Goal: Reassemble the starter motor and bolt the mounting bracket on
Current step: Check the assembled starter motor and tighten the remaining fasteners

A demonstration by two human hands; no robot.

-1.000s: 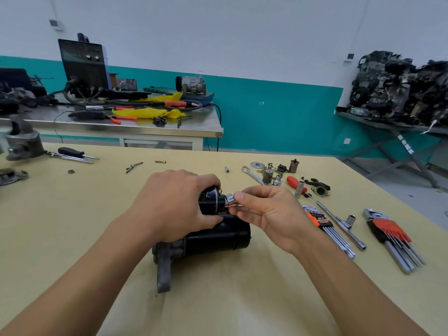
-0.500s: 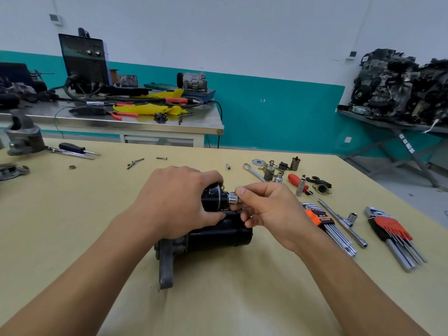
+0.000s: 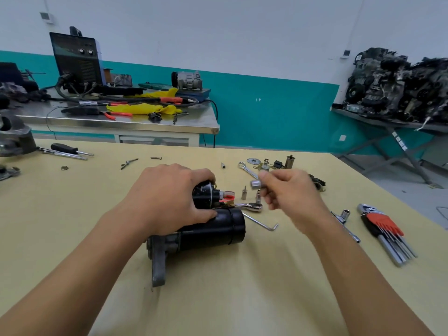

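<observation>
A black starter motor [image 3: 213, 230] lies on its side on the yellow table [image 3: 218, 299], its grey cast mounting bracket [image 3: 158, 260] toward me. My left hand [image 3: 167, 197] grips the black solenoid on top of the motor. My right hand [image 3: 288, 192] is lifted to the right of the solenoid and pinches a small silver socket [image 3: 255, 183] between thumb and fingers, clear of the motor. A red terminal piece [image 3: 228, 195] shows at the solenoid's end.
A ratchet head [image 3: 252, 206], an L-shaped hex key [image 3: 263, 223] and a small bit [image 3: 244, 192] lie just right of the motor. Hex key sets [image 3: 385, 229], a wrench [image 3: 247, 169] and small parts [image 3: 266, 163] lie farther right. A screwdriver [image 3: 68, 150] lies far left.
My right hand has pulled the silver socket off the solenoid's end, rightward and up. The red terminal and the ratchet behind it are now uncovered. My left hand still holds the solenoid.
</observation>
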